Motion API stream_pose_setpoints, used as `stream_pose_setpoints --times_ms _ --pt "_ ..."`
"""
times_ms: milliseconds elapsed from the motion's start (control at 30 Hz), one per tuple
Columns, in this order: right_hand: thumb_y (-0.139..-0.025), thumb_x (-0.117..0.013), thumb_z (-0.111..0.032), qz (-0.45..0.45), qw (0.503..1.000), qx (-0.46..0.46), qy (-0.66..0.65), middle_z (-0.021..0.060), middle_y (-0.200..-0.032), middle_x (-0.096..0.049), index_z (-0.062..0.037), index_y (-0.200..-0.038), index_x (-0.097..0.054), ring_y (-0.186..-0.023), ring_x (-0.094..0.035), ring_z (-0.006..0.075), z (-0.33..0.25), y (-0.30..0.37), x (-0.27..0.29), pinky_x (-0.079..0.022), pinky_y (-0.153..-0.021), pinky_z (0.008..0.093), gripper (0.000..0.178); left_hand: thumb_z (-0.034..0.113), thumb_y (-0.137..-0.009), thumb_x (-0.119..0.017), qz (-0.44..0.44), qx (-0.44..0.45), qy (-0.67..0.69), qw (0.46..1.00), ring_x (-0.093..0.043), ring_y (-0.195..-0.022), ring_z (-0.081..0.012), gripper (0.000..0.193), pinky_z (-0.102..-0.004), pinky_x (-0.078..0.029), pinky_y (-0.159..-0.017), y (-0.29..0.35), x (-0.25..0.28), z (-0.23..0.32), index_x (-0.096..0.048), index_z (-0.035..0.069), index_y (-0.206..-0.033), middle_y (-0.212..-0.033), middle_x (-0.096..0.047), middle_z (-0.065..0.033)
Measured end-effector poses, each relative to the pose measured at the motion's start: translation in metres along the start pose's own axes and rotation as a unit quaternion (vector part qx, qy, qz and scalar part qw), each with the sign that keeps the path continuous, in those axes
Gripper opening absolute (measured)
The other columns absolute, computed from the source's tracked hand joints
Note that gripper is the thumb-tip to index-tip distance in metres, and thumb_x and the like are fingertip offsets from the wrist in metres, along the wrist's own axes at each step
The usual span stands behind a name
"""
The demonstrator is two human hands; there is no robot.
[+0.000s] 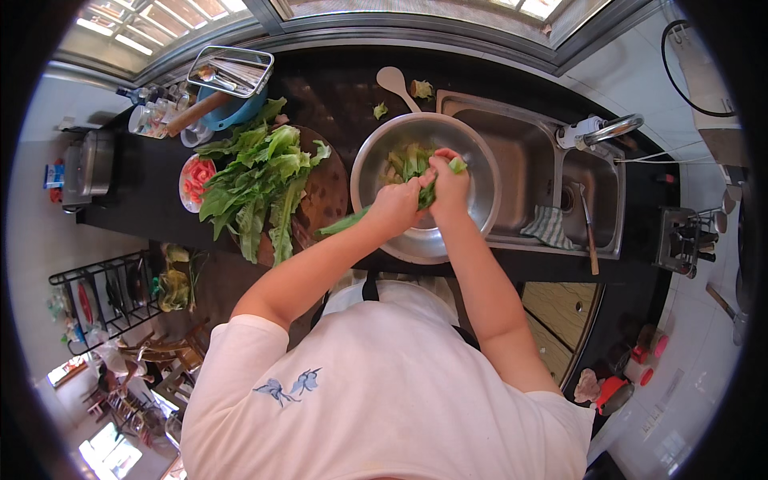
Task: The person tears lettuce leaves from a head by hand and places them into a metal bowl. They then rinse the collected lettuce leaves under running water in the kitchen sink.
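Both my hands are closed over a wide metal bowl (486, 160) on the counter. My left hand (396, 208) grips a lettuce leaf (346, 223), whose long end pokes out past the bowl's left rim. Close beside it, my right hand (450, 186) is closed on the leaf's other part, and a pale green end shows by its fingers. Torn lettuce pieces (398, 162) lie in the bowl beneath. To the left, a heap of whole lettuce leaves (254, 172) covers much of a round wooden cutting board (326, 188).
A double sink (516, 152) with a tap (612, 128), a green-striped cloth (550, 228) and a long-handled utensil (590, 228) adjoins the bowl. Behind it are a pale ladle (394, 80) and lettuce scraps (422, 90). Red slices (197, 180) and a blue basin (240, 112) stand left.
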State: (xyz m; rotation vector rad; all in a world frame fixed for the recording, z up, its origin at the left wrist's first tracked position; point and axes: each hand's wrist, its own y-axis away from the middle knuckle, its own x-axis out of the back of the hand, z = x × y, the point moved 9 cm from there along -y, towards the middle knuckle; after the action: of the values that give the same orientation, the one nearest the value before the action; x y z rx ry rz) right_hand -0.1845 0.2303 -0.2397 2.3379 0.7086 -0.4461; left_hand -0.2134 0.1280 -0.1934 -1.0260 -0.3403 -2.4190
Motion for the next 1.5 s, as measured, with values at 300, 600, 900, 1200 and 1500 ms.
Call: stream_pose_setpoints --times_ms 300,600,900,1200,1500 --pt "-0.088 -0.065 -0.016 -0.022 0.986 -0.130 0.100 0.0041 -0.072 -0.054 -0.0050 -0.090 -0.056 -0.058 -0.053 0.0159 0.027 -0.027 0.057 -0.045 -0.053 0.0276 0.015 0.023 -0.094 -0.055 0.019 0.136 0.467 0.874 -0.045 -0.056 -0.0116 0.026 -0.0278 -0.039 -0.055 -0.001 0.039 -0.030 -0.046 0.008 -0.075 -0.066 -0.048 0.0009" --pt "-0.085 -0.065 -0.054 -0.192 0.895 0.060 0.398 0.0095 -0.113 -0.057 0.0044 -0.133 -0.045 -0.111 -0.051 0.0193 0.005 0.003 0.011 -0.038 -0.099 0.0305 0.078 0.030 -0.093 -0.058 0.032 0.236 0.663 0.710 -0.052 -0.063 -0.0145 0.028 -0.0303 -0.045 -0.061 -0.012 0.008 -0.044 -0.051 0.007 -0.077 -0.070 -0.052 -0.0024" --pt "-0.086 -0.064 -0.011 -0.374 0.871 -0.247 0.202 0.0079 -0.091 -0.060 0.0003 -0.117 -0.050 -0.080 -0.061 0.0190 0.047 0.054 -0.011 -0.048 -0.064 0.0295 0.036 0.021 -0.092 -0.062 0.044 0.136 0.684 0.715 -0.056 -0.071 -0.0149 0.018 -0.0317 -0.047 -0.064 -0.023 0.014 -0.008 -0.051 0.006 -0.089 -0.077 -0.056 -0.0040" --pt "-0.087 -0.056 -0.019 -0.290 0.561 0.162 0.758 0.0185 -0.079 -0.067 -0.0012 -0.093 -0.065 -0.075 -0.065 0.0337 0.076 0.039 0.005 -0.050 -0.067 0.0439 0.020 0.022 -0.093 -0.063 0.122 0.074 0.190 0.971 -0.047 -0.057 -0.0122 0.018 -0.0280 -0.042 -0.054 -0.024 0.015 -0.010 -0.052 0.011 -0.100 -0.065 -0.044 0.0020" --pt "-0.093 -0.051 -0.025 -0.098 0.955 0.007 0.281 0.0035 -0.064 -0.049 -0.0046 -0.075 -0.049 -0.053 -0.047 0.0153 -0.017 0.006 0.041 -0.040 -0.052 0.0291 0.027 0.048 -0.089 -0.060 -0.006 0.312 0.265 0.912 -0.059 -0.080 -0.0195 0.050 -0.0318 -0.047 -0.072 -0.005 0.004 -0.098 -0.058 0.003 -0.110 -0.086 -0.062 -0.0101"
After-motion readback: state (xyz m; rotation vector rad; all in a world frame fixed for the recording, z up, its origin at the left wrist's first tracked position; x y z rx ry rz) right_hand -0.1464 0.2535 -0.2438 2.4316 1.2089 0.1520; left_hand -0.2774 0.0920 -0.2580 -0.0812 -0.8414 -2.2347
